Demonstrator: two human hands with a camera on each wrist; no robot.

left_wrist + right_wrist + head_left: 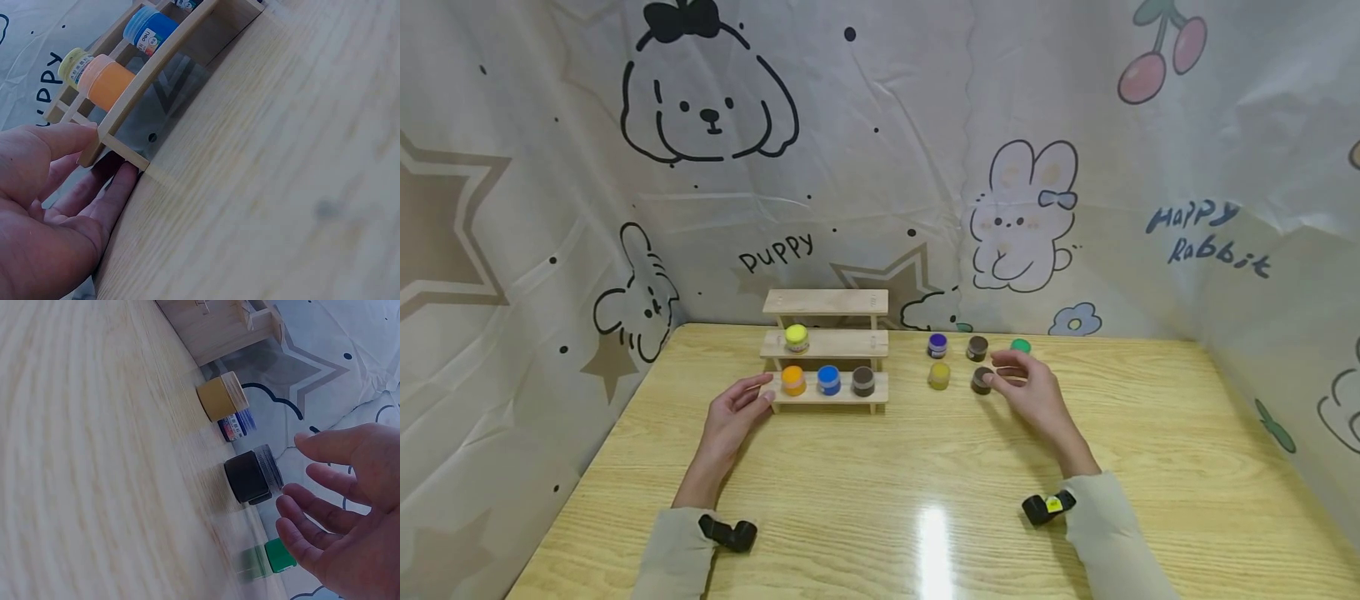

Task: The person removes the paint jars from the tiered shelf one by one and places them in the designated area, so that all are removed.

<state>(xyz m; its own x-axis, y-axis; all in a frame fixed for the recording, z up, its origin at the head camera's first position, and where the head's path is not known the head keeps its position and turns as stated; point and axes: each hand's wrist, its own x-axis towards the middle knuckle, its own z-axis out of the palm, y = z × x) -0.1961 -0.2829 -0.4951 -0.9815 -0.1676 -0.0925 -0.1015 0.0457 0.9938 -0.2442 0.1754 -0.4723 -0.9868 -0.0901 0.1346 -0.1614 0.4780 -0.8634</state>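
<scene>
Here, R hand (1036, 393), fingers parted & empty, hovers by a dark jar (245, 477) on the table (850, 467), while L hand (735, 417) grips the wooden stand (842, 342) (jar's prob. light, rigid, slick; pinch lid (269, 467) sides).

– By what is the desk (835, 483) backed?
– By pale, creased sheeting (891, 100), printed with a puppy (710, 117), a rabbit (1018, 229), pink cherries (1142, 79), a blue flower (1077, 320) and brown stars (433, 217).
– And the desk?
– It is topped in yellowish wood grain, and white glare (935, 550) is reflected by its surface.
</scene>
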